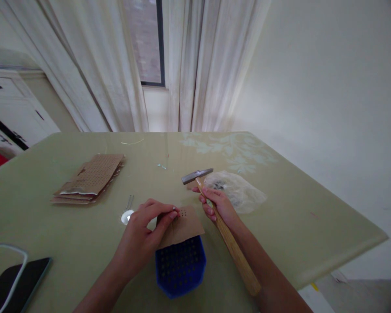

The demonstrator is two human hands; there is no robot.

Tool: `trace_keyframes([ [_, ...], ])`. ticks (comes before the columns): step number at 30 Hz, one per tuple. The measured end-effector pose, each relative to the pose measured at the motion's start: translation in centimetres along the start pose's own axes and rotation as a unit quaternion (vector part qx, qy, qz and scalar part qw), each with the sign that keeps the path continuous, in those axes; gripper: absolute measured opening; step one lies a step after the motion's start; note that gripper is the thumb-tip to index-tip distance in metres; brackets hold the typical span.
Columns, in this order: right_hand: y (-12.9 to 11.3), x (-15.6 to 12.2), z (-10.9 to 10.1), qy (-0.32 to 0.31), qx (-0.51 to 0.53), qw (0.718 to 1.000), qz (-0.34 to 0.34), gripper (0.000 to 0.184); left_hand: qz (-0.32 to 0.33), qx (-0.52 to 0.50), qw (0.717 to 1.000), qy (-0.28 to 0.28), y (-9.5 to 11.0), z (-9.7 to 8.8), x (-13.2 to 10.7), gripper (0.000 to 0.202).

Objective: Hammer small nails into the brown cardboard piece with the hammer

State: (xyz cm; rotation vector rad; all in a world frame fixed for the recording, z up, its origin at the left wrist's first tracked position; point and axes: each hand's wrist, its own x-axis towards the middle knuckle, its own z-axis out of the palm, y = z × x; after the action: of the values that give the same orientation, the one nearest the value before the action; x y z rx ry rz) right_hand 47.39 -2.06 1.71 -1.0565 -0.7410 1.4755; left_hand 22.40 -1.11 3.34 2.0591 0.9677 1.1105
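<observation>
My right hand (216,204) is wrapped round the wooden handle of a hammer (226,237), gripping close under its metal head (197,175), which hovers just above the table. My left hand (148,226) is pinched at the edge of a brown cardboard piece (187,224) with small punched holes. Whether a small nail sits between its fingertips is too small to tell. The cardboard lies across the top of a blue perforated plastic block (180,265).
A stack of perforated cardboard sheets (91,178) lies at the left. A clear plastic bag (237,191) rests beyond the hammer. A small round metal thing (127,216) sits beside my left hand. A dark phone with a white cable (17,280) is at bottom left. The table's edge (345,256) runs along the right.
</observation>
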Motion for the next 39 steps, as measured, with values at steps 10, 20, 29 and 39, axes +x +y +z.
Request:
trace_keyframes([
  [10, -0.2, -0.2, 0.3, 0.007, -0.036, 0.999, -0.011, 0.045, 0.029, 0.035, 0.999, -0.005, -0.1, -0.1, -0.1, 0.014],
  [20, -5.9, -6.6, 2.3, -0.021, -0.176, 0.984, -0.027, 0.042, 0.093, 0.075, 0.993, -0.027, 0.3, -0.2, 0.2, 0.012],
  [29, -10.0, -12.8, 8.2, -0.056, -0.504, 0.86, -0.065, 0.035, 0.107, 0.084, 0.99, -0.046, 0.3, -0.2, 0.4, 0.015],
  [39, -9.4, -12.6, 9.1, -0.025, -0.589, 0.793, -0.155, 0.036, 0.104, 0.119, 0.986, -0.057, 0.2, -0.2, 0.3, 0.018],
])
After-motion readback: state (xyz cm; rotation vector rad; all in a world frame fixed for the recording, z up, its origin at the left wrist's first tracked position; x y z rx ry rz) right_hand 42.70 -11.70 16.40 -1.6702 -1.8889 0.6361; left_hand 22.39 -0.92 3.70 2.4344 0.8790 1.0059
